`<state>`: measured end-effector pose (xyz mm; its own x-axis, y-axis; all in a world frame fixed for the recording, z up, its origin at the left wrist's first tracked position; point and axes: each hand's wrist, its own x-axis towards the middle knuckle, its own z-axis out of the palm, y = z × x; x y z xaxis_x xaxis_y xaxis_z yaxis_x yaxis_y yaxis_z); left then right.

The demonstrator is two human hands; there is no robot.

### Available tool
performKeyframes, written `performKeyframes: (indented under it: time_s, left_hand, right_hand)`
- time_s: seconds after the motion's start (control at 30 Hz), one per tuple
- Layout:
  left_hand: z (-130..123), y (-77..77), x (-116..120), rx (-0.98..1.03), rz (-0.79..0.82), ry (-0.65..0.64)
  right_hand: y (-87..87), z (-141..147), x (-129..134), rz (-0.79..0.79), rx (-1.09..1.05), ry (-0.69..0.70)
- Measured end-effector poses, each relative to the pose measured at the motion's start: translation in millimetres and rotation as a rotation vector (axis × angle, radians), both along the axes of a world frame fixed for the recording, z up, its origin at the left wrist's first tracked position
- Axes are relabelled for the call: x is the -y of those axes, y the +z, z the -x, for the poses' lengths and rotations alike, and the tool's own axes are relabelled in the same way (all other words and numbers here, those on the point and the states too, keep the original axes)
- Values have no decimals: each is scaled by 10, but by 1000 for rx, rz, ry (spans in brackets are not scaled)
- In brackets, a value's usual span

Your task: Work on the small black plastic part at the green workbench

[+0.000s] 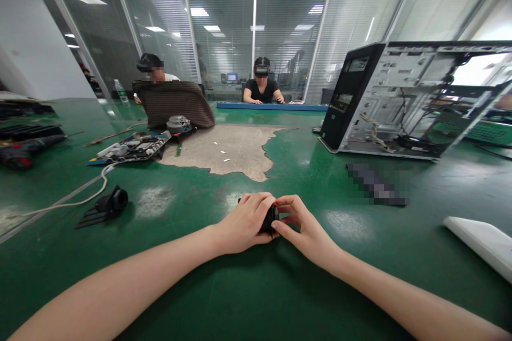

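A small black object [269, 220] is between my two hands, low over the green table [224, 298]. My left hand [248, 219] wraps over its top and left side, hiding much of it. The fingers and thumb of my right hand [299, 226] pinch its right end. What the object is cannot be made out. On the left lies another black part [112, 201] with a rounded end and a slatted flat piece.
An open computer case [356, 98] stands at right, near a blurred dark item [376, 185] and a white object [484, 242]. At left are a circuit board [134, 148], a cable [80, 202] and a drill [26, 152]. Two people sit across the table.
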<state>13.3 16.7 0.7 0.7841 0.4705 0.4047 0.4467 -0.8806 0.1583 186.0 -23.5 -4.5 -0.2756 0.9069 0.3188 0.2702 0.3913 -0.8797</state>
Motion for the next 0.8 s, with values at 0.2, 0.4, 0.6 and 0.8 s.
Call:
performKeyframes:
  time_s: [0.2,0.4,0.6,0.8]
  left_hand:
    - [12,-8,-9,12,-1,-6]
    - [14,-4,-7,20,2,-14]
    - [8,-2,-6,20,-2,-7]
    - [13,-22,-16,13,-7,-2]
  right_hand:
    - [40,-29,51,-36,74,58]
    - [50,-49,72,-276,219,-3]
    - [10,-12,4,-57,38,-3]
    - [19,-24,18,-10,41,68]
